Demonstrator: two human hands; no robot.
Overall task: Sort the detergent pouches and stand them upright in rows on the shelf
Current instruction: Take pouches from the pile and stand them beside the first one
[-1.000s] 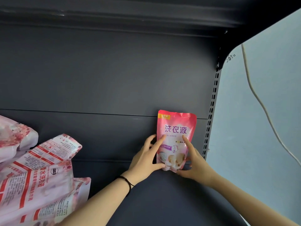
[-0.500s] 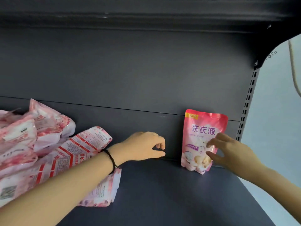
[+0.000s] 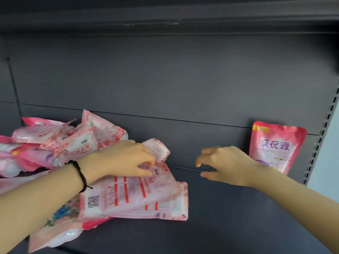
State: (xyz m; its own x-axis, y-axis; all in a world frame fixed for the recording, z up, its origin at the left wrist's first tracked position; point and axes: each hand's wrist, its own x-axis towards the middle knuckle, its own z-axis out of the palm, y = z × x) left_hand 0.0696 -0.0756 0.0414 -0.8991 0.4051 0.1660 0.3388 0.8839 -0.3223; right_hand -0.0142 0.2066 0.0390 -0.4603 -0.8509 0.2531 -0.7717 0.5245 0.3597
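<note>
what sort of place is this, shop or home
Likely a shop aisle being restocked: a dark metal shelf with a slotted upright at its right end, one detergent pouch standing against the back panel, and a heap of like pouches at left, where the left hand grips a flat pouch.

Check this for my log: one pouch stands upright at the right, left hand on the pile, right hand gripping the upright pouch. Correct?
Not quite: the head view shows the right hand empty, apart from the upright pouch. The left hand is on the pile, as said.
</note>
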